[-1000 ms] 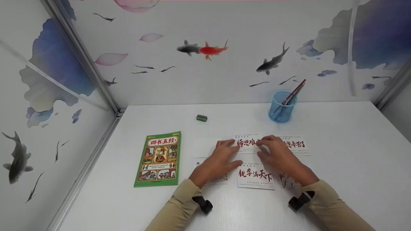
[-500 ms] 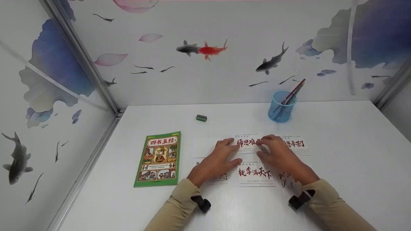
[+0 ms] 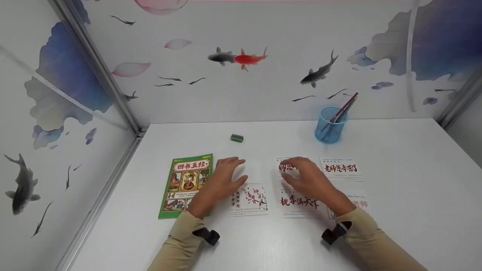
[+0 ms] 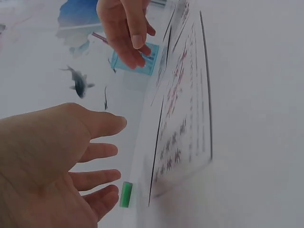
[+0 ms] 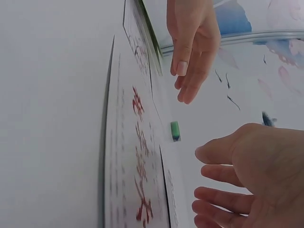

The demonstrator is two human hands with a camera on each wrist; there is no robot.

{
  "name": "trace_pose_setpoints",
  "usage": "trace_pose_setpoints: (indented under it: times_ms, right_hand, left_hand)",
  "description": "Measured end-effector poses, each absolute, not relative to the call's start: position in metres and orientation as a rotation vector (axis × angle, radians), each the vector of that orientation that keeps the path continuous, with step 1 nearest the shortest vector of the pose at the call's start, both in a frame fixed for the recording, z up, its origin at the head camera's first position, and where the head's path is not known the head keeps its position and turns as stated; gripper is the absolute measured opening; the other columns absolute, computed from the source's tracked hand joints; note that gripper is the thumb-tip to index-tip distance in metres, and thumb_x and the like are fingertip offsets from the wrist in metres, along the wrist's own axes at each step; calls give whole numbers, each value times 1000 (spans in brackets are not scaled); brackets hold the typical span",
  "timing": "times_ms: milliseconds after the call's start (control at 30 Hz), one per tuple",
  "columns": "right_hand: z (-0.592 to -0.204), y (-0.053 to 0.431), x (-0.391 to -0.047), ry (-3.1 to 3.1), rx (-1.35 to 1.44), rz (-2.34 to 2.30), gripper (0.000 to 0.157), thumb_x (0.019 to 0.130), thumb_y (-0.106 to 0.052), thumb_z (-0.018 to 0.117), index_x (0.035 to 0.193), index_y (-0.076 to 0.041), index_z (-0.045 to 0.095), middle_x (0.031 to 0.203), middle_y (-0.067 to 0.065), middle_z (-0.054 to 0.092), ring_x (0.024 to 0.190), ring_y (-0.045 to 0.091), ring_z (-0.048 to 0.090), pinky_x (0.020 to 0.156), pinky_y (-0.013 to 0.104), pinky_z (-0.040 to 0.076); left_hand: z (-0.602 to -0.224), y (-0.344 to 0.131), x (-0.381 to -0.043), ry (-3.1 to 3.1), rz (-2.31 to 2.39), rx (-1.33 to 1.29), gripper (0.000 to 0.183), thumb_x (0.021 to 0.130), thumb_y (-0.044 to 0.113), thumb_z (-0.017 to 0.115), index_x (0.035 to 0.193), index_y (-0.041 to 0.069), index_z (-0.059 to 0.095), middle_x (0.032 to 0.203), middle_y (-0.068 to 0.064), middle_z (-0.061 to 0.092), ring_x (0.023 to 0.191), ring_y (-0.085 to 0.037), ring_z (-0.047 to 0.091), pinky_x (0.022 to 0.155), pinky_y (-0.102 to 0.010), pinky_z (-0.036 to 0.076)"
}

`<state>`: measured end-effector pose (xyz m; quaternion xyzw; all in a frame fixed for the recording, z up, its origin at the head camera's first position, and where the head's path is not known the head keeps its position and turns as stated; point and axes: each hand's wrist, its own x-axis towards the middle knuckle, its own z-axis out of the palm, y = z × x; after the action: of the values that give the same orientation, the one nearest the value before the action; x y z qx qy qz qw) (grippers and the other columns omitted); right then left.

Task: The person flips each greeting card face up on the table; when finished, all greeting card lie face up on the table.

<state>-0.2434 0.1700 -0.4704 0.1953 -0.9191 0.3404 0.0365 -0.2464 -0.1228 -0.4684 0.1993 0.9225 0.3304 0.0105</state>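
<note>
My left hand (image 3: 223, 177), fingers spread and relaxed, is above the book's right side and beside a plain white card (image 3: 254, 170). A card with pink blossom branches (image 3: 248, 201) lies below it. My right hand (image 3: 310, 178) reaches over a card with red calligraphy (image 3: 284, 175) and partly covers it. Below that lies another red calligraphy card (image 3: 299, 207). To the right are a third calligraphy card (image 3: 342, 169) and a card partly hidden by the right forearm (image 3: 359, 204). In the wrist views both hands hold nothing, palms facing each other.
A green-bordered picture book (image 3: 167, 207) lies left of the cards, partly under the left arm. Behind the cards sits a small green block (image 3: 237, 138). A blue mesh cup (image 3: 327, 131) with several brushes stands at the back right. Fish-patterned walls (image 3: 180, 101) bound the white table.
My left hand has moved left from the middle cards toward the book. My right hand has shifted slightly left, uncovering the right calligraphy card. The cards below the hands show more.
</note>
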Motion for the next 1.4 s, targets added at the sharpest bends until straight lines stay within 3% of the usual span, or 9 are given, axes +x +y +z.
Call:
trace_pose_setpoints:
  times_ms: [300, 667, 900, 1000, 1167, 1400]
  right_hand:
    - [-477, 127, -253, -2871, 691, 1167, 46, 103, -16, 72, 146, -2, 64, 136, 21, 72, 124, 38, 68, 104, 57, 56]
    - [-482, 102, -258, -2939, 608, 1137, 46, 99, -17, 80, 142, -8, 69, 126, 13, 75, 109, 24, 65, 97, 46, 56]
    - [-481, 101, -259, -2929, 653, 1182, 47, 100, -17, 78, 145, -5, 66, 134, 14, 72, 116, 27, 66, 103, 49, 55]
    - [-479, 102, -264, -2943, 681, 1202, 57, 100, -18, 78, 153, -5, 58, 148, 17, 64, 123, 33, 66, 107, 52, 55]
    - [-473, 103, -280, -3044, 770, 1126, 73, 100, -23, 80, 163, -10, 46, 170, 17, 44, 147, 40, 54, 124, 56, 44]
    - [-463, 102, -300, -3141, 823, 956, 79, 92, -26, 88, 161, -13, 51, 151, 17, 58, 129, 36, 60, 110, 54, 53]
  left_hand:
    - [-473, -138, -240, 2911, 953, 419, 58, 106, 27, 71, 158, 6, 54, 165, -18, 52, 158, -38, 43, 129, -56, 37]
    - [-475, -137, -238, 2832, 1171, 426, 58, 106, 28, 71, 157, 5, 53, 164, -20, 52, 157, -41, 45, 130, -58, 34]
    - [-478, -140, -240, 2747, 1370, 321, 57, 105, 26, 71, 156, 6, 55, 164, -20, 52, 156, -41, 46, 127, -58, 39]
    - [-478, -140, -241, 2735, 1399, 309, 56, 105, 25, 71, 156, 6, 55, 164, -21, 52, 155, -40, 48, 126, -56, 41]
    - [-478, -138, -241, 2742, 1381, 300, 57, 105, 26, 71, 156, 7, 55, 163, -20, 53, 153, -40, 49, 126, -57, 41]
    - [-479, -138, -241, 2720, 1432, 278, 53, 105, 25, 71, 154, 10, 58, 162, -19, 53, 150, -42, 51, 123, -58, 43]
